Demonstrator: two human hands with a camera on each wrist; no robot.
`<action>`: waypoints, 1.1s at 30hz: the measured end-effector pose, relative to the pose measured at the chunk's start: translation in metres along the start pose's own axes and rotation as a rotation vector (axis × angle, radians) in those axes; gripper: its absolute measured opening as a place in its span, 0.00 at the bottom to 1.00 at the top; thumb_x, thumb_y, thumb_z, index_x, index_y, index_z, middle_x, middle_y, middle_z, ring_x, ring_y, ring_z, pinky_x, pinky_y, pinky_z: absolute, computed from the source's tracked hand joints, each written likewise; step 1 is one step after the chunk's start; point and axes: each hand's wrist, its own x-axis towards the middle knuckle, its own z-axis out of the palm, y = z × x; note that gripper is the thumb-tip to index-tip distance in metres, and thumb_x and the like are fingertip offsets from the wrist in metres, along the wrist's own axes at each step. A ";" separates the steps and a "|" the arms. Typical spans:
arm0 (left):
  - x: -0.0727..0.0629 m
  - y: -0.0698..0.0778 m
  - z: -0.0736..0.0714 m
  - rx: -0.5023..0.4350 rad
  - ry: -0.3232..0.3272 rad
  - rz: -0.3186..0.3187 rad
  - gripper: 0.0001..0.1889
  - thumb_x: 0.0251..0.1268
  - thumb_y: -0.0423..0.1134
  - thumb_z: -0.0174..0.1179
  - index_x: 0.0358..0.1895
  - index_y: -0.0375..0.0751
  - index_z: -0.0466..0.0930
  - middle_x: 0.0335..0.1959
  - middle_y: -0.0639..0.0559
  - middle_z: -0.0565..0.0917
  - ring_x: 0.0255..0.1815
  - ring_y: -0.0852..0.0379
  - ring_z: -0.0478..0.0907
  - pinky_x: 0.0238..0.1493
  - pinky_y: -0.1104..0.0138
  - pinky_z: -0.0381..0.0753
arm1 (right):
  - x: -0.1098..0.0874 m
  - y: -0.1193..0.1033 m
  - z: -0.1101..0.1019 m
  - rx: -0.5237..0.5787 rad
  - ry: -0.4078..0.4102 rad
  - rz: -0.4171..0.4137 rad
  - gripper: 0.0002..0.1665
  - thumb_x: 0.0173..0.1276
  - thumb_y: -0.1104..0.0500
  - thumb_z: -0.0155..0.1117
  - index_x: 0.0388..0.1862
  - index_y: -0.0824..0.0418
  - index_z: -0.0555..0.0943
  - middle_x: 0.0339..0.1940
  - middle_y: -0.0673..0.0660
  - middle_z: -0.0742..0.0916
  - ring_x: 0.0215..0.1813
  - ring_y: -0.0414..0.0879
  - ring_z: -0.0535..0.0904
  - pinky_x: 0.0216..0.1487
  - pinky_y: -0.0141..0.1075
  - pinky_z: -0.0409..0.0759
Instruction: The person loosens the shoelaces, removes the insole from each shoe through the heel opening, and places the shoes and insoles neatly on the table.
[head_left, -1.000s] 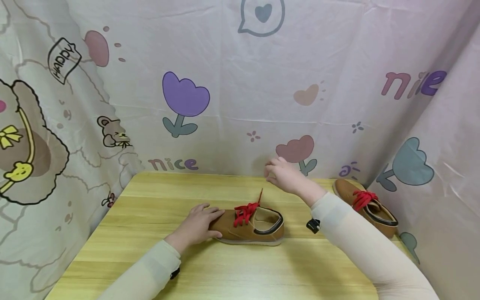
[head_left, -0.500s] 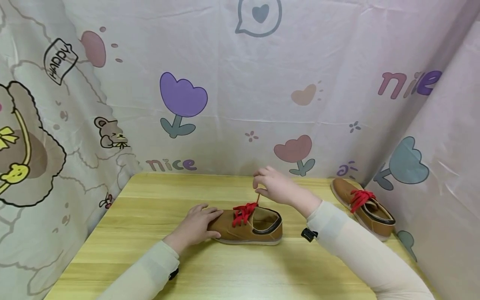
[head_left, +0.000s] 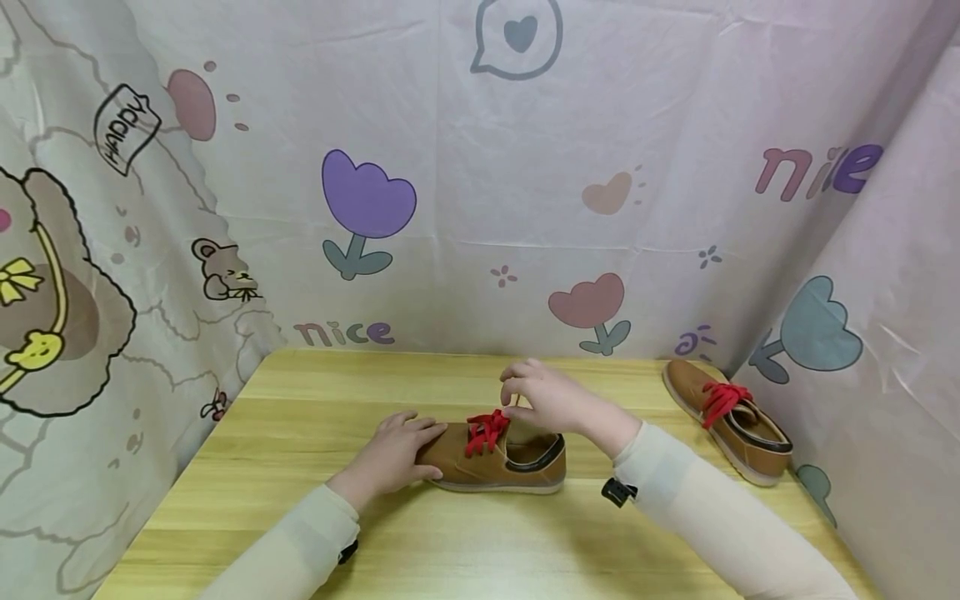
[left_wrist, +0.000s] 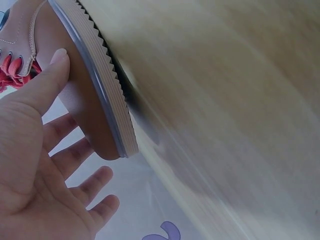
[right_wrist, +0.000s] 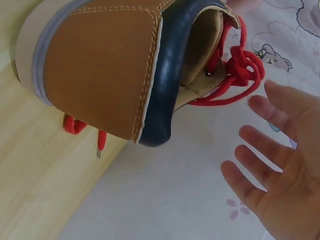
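Note:
A brown lace-up shoe (head_left: 480, 471) lies on the wooden table, toe to the left. Its red laces (head_left: 486, 432) are bunched in a knot over the tongue, and a dark padded collar (right_wrist: 167, 70) rims the opening. My left hand (head_left: 390, 454) grips the toe, thumb (left_wrist: 52, 75) on the near side and fingers on the far side. My right hand (head_left: 547, 400) hovers over the opening, thumb and index tips close beside the knot. In the right wrist view its fingers are loosely spread with nothing between them. A lace end (right_wrist: 101, 142) hangs past the heel.
A second brown shoe (head_left: 727, 425) with red laces stands at the table's right edge, by the curtain. Printed curtains (head_left: 465, 208) enclose the table (head_left: 315, 383) at the back and both sides.
My right hand has come left and down from above the table's back edge to the lace knot. The left hand stays on the toe, and the shoe has not moved.

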 end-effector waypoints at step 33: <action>0.002 -0.001 0.003 0.044 -0.005 -0.006 0.37 0.58 0.56 0.70 0.71 0.48 0.73 0.68 0.45 0.75 0.72 0.34 0.63 0.72 0.41 0.57 | 0.005 0.012 -0.031 0.064 0.233 0.025 0.03 0.70 0.60 0.67 0.35 0.56 0.83 0.60 0.61 0.82 0.62 0.58 0.74 0.60 0.50 0.75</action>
